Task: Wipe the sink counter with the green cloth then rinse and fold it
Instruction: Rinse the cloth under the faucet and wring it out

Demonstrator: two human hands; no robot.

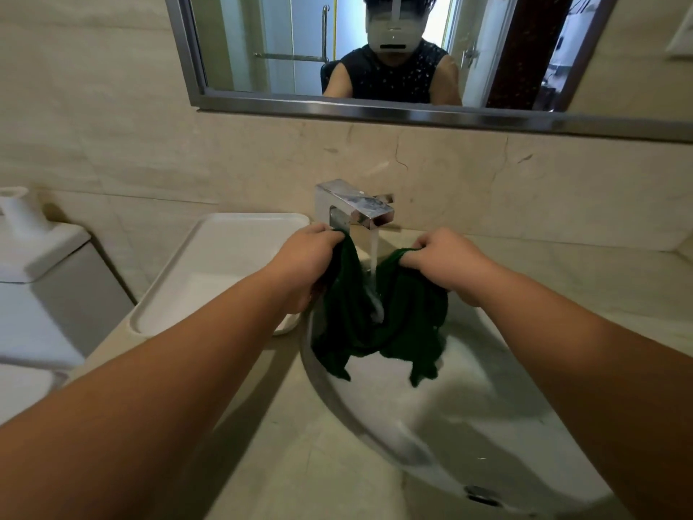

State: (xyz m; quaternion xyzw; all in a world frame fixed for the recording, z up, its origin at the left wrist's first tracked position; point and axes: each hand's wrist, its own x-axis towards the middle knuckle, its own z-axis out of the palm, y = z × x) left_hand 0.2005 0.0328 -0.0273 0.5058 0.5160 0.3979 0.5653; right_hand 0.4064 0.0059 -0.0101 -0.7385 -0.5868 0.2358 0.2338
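The dark green cloth [405,324] hangs bunched over the white sink basin [468,399], held by its upper edge from both sides. My left hand [305,264] grips its left corner and my right hand [448,262] grips its right corner. A chrome faucet [356,208] stands just behind my hands. Water runs from its spout in a stream [374,264] onto the middle of the cloth between my hands. The beige stone counter [300,444] surrounds the basin.
A white rectangular tray [210,264] lies on the counter left of the basin. A white toilet tank [41,279] with a white bottle [20,212] on it stands at far left. A framed mirror [375,106] hangs on the tiled wall. The basin drain [482,495] sits near the bottom edge.
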